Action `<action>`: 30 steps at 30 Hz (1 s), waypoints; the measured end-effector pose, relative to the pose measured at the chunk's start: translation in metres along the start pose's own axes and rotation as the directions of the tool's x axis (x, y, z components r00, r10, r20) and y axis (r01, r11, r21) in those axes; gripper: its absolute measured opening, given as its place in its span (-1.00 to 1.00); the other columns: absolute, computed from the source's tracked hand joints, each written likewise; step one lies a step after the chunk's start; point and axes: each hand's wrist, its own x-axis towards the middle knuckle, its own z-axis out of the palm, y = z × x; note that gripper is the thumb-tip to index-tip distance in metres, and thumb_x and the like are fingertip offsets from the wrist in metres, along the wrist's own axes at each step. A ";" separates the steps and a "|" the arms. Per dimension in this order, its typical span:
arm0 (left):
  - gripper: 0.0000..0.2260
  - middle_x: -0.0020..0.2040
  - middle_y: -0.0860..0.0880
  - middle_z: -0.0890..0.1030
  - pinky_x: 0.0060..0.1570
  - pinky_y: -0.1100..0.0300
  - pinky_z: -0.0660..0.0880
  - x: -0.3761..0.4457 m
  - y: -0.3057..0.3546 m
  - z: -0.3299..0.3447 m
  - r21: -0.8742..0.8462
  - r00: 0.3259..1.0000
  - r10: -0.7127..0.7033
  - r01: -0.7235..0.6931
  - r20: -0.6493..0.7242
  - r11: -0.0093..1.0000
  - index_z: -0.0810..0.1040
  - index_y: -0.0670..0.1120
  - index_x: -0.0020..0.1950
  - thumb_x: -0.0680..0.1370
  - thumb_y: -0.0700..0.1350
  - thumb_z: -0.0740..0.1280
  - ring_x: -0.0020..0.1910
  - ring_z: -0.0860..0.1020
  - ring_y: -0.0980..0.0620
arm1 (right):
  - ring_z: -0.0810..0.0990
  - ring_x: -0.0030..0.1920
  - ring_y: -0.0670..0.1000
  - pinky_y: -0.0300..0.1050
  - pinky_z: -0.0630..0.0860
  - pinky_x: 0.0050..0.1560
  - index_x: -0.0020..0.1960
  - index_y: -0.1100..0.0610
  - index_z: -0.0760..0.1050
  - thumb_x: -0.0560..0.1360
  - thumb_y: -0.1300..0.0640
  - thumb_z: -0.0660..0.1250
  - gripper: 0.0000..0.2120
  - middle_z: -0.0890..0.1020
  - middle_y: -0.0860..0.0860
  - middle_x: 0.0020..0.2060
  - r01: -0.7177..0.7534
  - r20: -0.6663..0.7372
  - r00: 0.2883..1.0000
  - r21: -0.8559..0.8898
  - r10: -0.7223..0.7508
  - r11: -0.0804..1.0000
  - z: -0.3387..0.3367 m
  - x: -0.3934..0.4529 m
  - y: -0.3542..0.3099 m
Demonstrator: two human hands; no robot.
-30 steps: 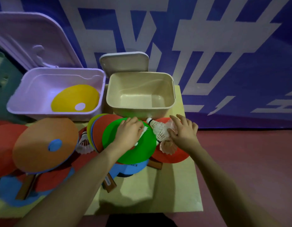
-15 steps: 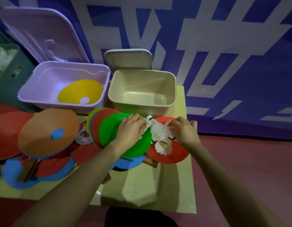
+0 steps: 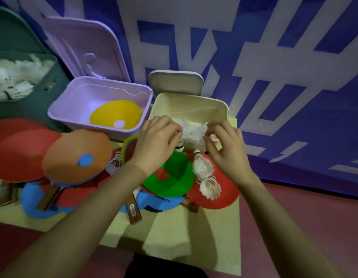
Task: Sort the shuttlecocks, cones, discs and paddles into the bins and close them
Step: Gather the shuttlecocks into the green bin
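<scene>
- Lifted since half a second ago: both hands, now over near rim of beige bin, far right.
- Left hand pinching white shuttlecocks; right hand gripping same bunch.
- Two more shuttlecocks lying on red disc.

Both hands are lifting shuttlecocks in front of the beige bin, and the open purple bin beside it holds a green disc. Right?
Not quite. The head view shows the disc in the purple bin is yellow. The rest holds: both the left hand and right hand lift shuttlecocks in front of the beige bin.
</scene>
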 end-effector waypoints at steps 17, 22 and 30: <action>-0.85 -0.19 -0.08 0.54 -0.13 0.08 0.30 0.036 -0.197 -0.182 0.145 0.950 -0.036 0.085 -0.309 0.986 0.59 -0.12 -0.17 0.48 -0.08 0.28 -0.16 0.50 -0.12 | 0.54 0.10 0.19 0.15 0.45 -0.03 -0.11 0.23 0.47 0.48 0.25 0.26 -0.95 0.54 0.15 0.11 0.344 -0.196 0.929 0.136 -0.316 0.929 0.145 0.191 -0.187; -0.82 -0.12 -0.10 0.52 -0.17 0.02 0.46 0.033 -0.296 -0.230 0.019 0.962 -0.083 0.091 -0.259 0.996 0.58 -0.19 -0.13 0.51 -0.11 0.26 -0.15 0.52 -0.08 | 0.51 0.19 0.09 0.07 0.46 0.01 -0.04 0.24 0.45 0.52 0.22 0.16 -0.87 0.54 0.14 0.17 0.295 -0.196 0.948 0.234 -0.253 0.926 0.222 0.239 -0.257; -0.84 -0.06 -0.09 0.53 -0.18 0.08 0.47 -0.010 -0.446 -0.278 0.083 0.954 -0.231 0.250 -0.191 0.965 0.56 -0.18 -0.12 0.51 -0.10 0.28 -0.08 0.48 -0.01 | 0.54 -0.04 0.10 0.08 0.47 -0.05 0.08 0.23 0.46 0.52 0.14 0.15 -0.78 0.58 0.08 -0.04 0.136 -0.097 0.989 0.297 -0.112 0.945 0.349 0.285 -0.339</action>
